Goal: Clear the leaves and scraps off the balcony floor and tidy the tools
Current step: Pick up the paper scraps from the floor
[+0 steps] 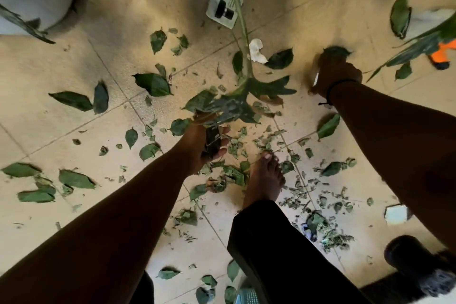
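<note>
Tiled floor (74, 131), unreadable printed card (223, 7)

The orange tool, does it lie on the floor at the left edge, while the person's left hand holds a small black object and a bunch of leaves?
Not quite. The head view shows the orange tool at the right edge, partly behind a leaf. The rest holds: the left hand holds a small black object and a bunch of leaves.

leaves (153, 84) lie scattered across the floor (308, 2), thickest around the bare foot (265, 177). a paper scrap (257, 50) lies ahead of it.
</note>
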`<state>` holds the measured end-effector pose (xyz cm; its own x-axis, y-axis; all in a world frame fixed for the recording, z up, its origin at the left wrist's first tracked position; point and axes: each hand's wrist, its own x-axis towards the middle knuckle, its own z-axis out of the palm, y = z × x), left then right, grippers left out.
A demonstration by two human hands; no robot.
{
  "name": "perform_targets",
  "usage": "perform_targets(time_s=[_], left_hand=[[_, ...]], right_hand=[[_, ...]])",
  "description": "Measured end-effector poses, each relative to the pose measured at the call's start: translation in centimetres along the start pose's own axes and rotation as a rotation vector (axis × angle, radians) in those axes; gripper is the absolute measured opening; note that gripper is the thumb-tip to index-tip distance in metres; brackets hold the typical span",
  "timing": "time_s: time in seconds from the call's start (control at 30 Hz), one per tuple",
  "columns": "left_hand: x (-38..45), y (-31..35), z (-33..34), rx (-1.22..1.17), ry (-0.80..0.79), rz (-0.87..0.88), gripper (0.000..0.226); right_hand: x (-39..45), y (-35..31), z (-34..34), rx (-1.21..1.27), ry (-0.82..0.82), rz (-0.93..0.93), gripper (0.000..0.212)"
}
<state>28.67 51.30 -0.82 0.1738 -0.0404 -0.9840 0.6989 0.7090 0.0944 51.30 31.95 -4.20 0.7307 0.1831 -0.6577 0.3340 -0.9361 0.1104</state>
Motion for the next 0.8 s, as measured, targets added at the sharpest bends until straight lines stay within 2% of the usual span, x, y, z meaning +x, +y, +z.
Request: perform_targets(time_s=[0.07,0.13,0.23,0.33,0.4,0.47,0.53,0.6,0.63,0.67,0.7,0.77,0.8], left_hand=[[-0.3,0.1,-0.1,-0.024,-0.036,0.023,0.032],[-0.7,0.6,-0.5,-0.024,-0.032,0.037,0.03],[-1.2,1.4,-1.2,-0.068,-0.028,0.052,0.044],[-1.5,1.9,-2.3,-0.167,-0.045,0.075,0.041],[-1.7,2.0,-3.3,-0.221,-0.058,0.086,0.044],[-2.0,1.8,-4.5,-0.221,-0.064,0.08,0.046],[-2.5,1.6,-4.8,-0.22,-0.088,0.075,0.046],[-2.5,1.3,-5.2,-0.25,-0.064,0.108,0.047],[-2.4,1.2,-5.8,-0.257,-0.037,0.131,0.04],[-2.4,1.1,-6.7,-0.265,-0.031,0.133,0.023],[-2.3,1.0,-7.7,-0.265,-0.05,0.113,0.013],[-1.9,1.1,-9.8,-0.271,-0.067,0.06,0.013],[-1.7,1.3,-10.6,-0.291,-0.06,0.054,0.014]], right_hand=[[1.4,0.6,0.3,-0.124,-0.137,0.072,0.081],[0.6,0.0,0.6,-0.204,-0.179,0.023,0.083],[-1.7,-2.0,1.9,-0.196,-0.198,-0.03,0.065],[-5.3,-5.3,2.3,0.161,-0.266,-0.088,0.055],[-9.2,-8.5,2.1,0.434,-0.167,-0.216,0.036],[-13.0,-12.4,1.8,0.681,-0.142,-0.175,0.023],[-16.3,-17.0,1.4,0.887,-0.322,-0.124,0.028],[-18.6,-21.0,1.0,1.008,-0.594,-0.19,0.042],[-19.2,-22.5,0.6,1.055,-0.723,-0.208,0.047],[-19.1,-23.1,0.4,1.084,-0.838,-0.201,0.046],[-18.3,-23.2,0.0,1.118,-0.934,-0.186,0.039],[-15.6,-22.8,-0.6,1.134,-1.0,-0.144,0.019],[-13.8,-22.6,-0.8,1.092,-0.911,-0.133,0.011]])
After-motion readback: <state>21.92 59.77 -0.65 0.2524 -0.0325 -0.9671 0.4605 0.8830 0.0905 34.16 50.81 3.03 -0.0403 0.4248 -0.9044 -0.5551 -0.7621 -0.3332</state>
